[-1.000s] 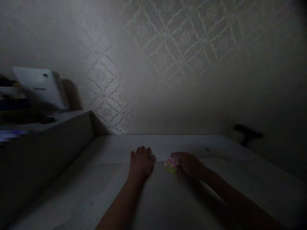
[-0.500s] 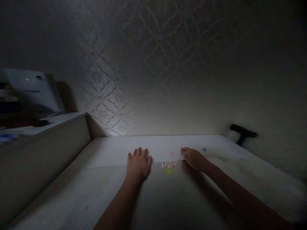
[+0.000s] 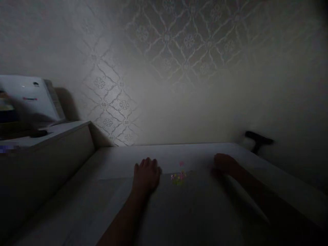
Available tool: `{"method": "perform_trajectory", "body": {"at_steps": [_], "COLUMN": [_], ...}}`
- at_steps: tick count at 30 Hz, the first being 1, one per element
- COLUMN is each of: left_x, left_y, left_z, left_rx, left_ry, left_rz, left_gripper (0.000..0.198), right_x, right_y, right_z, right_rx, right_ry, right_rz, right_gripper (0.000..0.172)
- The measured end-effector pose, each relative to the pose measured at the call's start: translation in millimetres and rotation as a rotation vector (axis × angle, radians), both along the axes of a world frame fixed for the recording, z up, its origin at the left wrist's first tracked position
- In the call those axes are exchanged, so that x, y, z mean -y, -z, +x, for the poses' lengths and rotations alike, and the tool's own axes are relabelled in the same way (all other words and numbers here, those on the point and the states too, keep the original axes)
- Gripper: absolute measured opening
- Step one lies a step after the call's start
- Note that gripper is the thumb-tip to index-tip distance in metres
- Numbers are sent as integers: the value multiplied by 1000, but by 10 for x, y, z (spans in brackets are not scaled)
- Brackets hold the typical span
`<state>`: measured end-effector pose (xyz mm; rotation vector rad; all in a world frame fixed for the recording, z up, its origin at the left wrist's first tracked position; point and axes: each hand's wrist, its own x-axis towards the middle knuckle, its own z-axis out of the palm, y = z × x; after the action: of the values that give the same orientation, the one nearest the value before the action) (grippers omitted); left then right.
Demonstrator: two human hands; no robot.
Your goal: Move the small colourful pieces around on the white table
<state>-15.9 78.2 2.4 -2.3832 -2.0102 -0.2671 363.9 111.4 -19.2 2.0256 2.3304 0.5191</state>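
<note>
My left hand (image 3: 146,175) lies on the white table (image 3: 115,159), palm down with the fingers apart, at the edge of a pale textured sheet (image 3: 164,205). To its right is a small cluster of shiny pink and yellow-green bits (image 3: 178,178) on the sheet's far edge. One pink piece (image 3: 181,163) lies just beyond the cluster on the bare tabletop. Farther right, my right hand (image 3: 225,164) is low over the table, its fingers curled in. The hand is dark and blurred, and whatever the fingers hold is hidden.
On the left stands a raised cabinet (image 3: 64,143) with a white box (image 3: 28,97) and a dark object (image 3: 38,133) on top. A black T-shaped handle (image 3: 258,138) juts up beyond the table's right edge. Patterned wallpaper (image 3: 166,85) covers the wall behind the table.
My right hand has moved right, away from the coloured bits, and its fingers are now curled in. A small round grey spot there is now out of sight. My left hand has stayed in place.
</note>
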Motion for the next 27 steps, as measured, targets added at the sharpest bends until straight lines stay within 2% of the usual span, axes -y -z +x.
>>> {"method": "perform_trajectory", "body": {"at_steps": [3,5,8,10,12,15,20,27], "left_x": [-3,-6,-12,-14,-16,-19,-18,-22], "left_y": [-4,-5,-6,-5,0,13,28,29], "left_z": [-3,-4,-2,-2,-4,-10,-13,-10], "left_rx": [-3,-7,-9,-13,-16,-18,-10,-15], "left_ry": [6,5,4,6,6,11,3,1], "left_rz": [0,-4,-5,-4,2,21,16,14], "left_gripper": [51,51,51,51,51,50,49,51], "right_x": [15,45,123,189,253,326,383,436], "right_y": [-1,7,16,12,3,1,14,-15], "right_z": [-96,-286,-722,-1023,-1255,-1422,-1463,-1430], "right_rx": [-54,-124,-302,-447,-533,-594,-622,-662], "right_ry": [-16,-81,-320,-496,-567,-511,-377,-351], "right_rz": [31,64,70,49,-1,-63,-94,-128], "right_gripper": [27,37,49,50,50,51,60,71]}}
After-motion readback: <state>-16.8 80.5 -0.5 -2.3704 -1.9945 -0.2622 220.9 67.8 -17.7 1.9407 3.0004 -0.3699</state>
